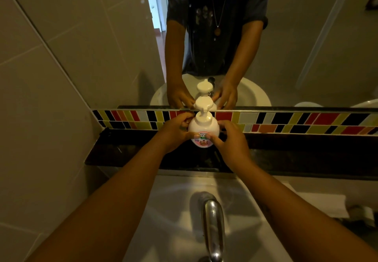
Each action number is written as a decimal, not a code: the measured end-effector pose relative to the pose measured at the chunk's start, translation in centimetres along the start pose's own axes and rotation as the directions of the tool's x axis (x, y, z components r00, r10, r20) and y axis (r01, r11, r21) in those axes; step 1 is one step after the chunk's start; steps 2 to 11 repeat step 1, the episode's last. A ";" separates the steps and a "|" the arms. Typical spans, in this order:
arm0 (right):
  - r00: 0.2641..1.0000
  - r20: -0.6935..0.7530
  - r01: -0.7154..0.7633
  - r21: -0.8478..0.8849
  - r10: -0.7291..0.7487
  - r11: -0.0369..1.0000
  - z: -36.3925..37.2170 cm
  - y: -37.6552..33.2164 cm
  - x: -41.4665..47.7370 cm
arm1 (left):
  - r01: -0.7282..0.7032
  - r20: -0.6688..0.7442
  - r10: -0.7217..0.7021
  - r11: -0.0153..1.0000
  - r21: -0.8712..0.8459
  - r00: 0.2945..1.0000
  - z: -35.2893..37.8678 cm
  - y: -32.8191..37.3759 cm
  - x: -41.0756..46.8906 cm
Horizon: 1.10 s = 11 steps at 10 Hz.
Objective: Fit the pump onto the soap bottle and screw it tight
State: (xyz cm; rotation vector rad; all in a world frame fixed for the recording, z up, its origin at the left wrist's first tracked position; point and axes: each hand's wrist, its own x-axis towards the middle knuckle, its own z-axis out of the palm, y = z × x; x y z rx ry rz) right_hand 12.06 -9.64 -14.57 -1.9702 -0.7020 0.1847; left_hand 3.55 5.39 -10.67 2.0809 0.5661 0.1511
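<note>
A round white soap bottle (203, 126) with a pink and green label stands upright on the dark counter ledge (296, 159) by the mirror. Its white pump (203, 104) sits on the bottle's neck, nozzle toward me. My left hand (176, 130) wraps the bottle's left side, thumb on the label, fingers up near the collar. My right hand (229, 139) holds the right side, thumb on the label, fingers curled around the back. The bottle's base is hidden behind my hands.
A chrome tap (213, 227) curves over the white basin (163, 210) just below my arms. A strip of coloured tiles (306, 122) and a mirror (306, 46) rise behind the ledge. A folded white cloth (325, 202) lies at the right. A tiled wall (41, 98) closes the left.
</note>
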 end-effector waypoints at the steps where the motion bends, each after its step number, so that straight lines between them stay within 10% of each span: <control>1: 0.998 -0.062 0.005 -0.193 -0.017 0.981 -0.5 1.1 -0.6 | 0.005 -0.158 -0.003 1.000 0.014 0.987 0.4 -1.0 -1.2; 11: 0.998 -0.062 0.005 -0.193 -0.017 0.981 -0.5 1.1 -0.6 | 0.005 -0.158 -0.003 1.000 0.014 0.987 0.4 -1.0 -1.2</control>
